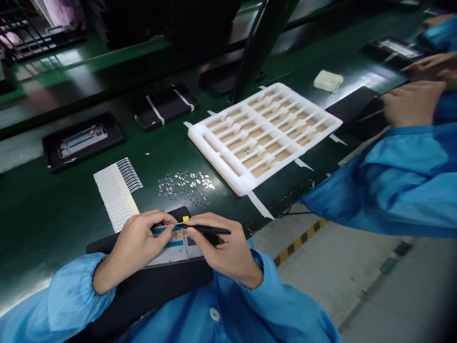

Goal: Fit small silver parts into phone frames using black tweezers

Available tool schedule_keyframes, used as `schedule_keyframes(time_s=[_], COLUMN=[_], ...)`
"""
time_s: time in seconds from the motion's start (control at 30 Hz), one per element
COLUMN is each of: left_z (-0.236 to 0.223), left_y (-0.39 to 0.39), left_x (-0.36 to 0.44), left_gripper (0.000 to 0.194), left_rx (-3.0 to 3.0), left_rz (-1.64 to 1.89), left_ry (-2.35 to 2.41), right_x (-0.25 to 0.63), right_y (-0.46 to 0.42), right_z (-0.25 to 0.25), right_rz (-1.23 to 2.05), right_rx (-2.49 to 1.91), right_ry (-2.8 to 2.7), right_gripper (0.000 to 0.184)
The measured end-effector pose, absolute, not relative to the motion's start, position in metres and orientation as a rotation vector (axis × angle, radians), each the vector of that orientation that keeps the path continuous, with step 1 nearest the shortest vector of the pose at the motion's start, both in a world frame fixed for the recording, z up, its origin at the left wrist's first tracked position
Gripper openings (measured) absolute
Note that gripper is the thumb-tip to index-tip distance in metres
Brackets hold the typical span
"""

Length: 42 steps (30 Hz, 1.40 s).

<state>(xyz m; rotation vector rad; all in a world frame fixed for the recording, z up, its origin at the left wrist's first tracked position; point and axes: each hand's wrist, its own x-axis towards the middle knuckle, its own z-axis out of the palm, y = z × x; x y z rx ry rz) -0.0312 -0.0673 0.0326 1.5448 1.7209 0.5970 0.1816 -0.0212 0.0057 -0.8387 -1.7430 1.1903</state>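
A silver phone frame point(167, 257) with blue adhesive strips lies in a black holder point(171, 281) at the bench edge in front of me. My right hand point(223, 245) grips black tweezers point(209, 229), their tip at the frame's upper edge. Beside that tip, my left hand point(143, 238) has thumb and forefinger pinched together over the frame; what lies between them is too small to make out. Just beyond my hands are a pile of tiny metal parts point(185, 186) and a white card point(116, 193) with a row of thin strips along one side.
A white slotted tray point(246, 183) is taped to the green bench point(157, 147). Farther back sit a black holder point(52, 152) with another phone frame and a black holder with white bands point(171, 109). A folded cloth point(328, 81) and a co-worker's hands point(412, 102) are at right.
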Motion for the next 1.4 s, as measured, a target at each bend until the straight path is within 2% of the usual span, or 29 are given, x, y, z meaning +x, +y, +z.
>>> schedule_keyframes(time_s=[0.33, 0.67, 0.83, 0.97, 1.17, 1.4], left_z=[0.034, 0.036, 0.04, 0.029, 0.016, 0.023], left_y=[-0.067, -0.085, -0.067, -0.048, -0.045, -0.038], left_x=[-0.034, -0.046, -0.077, -0.106, -0.108, -0.115], left_gripper=[0.025, 0.033, 0.033, 0.034, 0.036, 0.033], left_rx=[1.688, 2.534, 2.383, 2.313, 2.384, 2.496], left_rz=[0.547, 0.389, 0.282, 0.039, -0.09, -0.151], left_ry=[1.701, 1.672, 1.981, 2.289, 2.307, 2.234], right_x=[0.184, 0.181, 0.18, 0.182, 0.188, 0.193], right_y=[-0.022, -0.027, -0.028, -0.026, -0.023, -0.019], right_z=[-0.002, -0.008, -0.003, 0.003, 0.002, 0.002], right_rz=[1.121, 1.098, 1.148, 1.177, 1.142, 1.121], right_rx=[-0.7, -0.692, -0.768, -0.836, -0.849, -0.824], right_ry=[-1.824, -1.85, -1.789, -1.67, -1.665, -1.677], right_gripper=[0.026, 0.026, 0.02, 0.013, 0.015, 0.016])
